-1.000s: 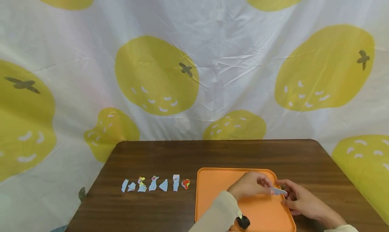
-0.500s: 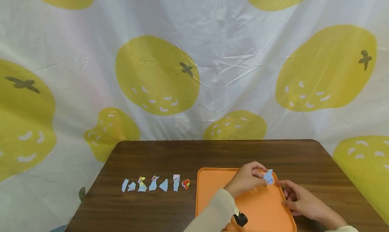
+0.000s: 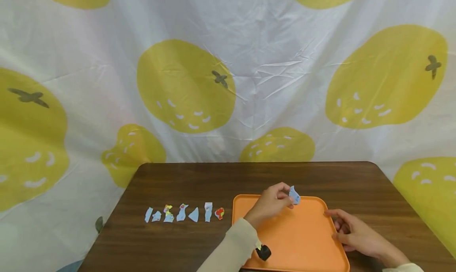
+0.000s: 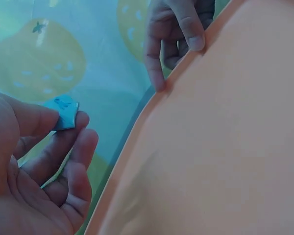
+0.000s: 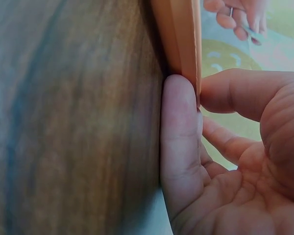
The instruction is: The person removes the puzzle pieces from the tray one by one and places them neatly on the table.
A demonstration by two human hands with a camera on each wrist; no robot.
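My left hand (image 3: 272,204) pinches a small torn light-blue paper piece (image 3: 294,196) between thumb and fingertips. It holds the piece over the far side of the orange tray (image 3: 295,240). In the left wrist view, dark printed marks show on the blue piece (image 4: 64,112). At the tray's right edge, my right hand (image 3: 360,234) grips the rim. Seen from the right wrist, the thumb and a finger (image 5: 179,127) of that hand lie on either side of the tray's edge (image 5: 183,44).
Left of the tray, several torn paper pieces lie in a row on the dark wooden table (image 3: 185,248), among them a red one (image 3: 219,213) and a triangular one (image 3: 194,215). Behind the table hangs a lemon-print cloth (image 3: 249,86).
My left hand has moved left and away from the right hand, carrying the blue paper piece, which has turned upright. The right hand keeps its hold on the tray rim.
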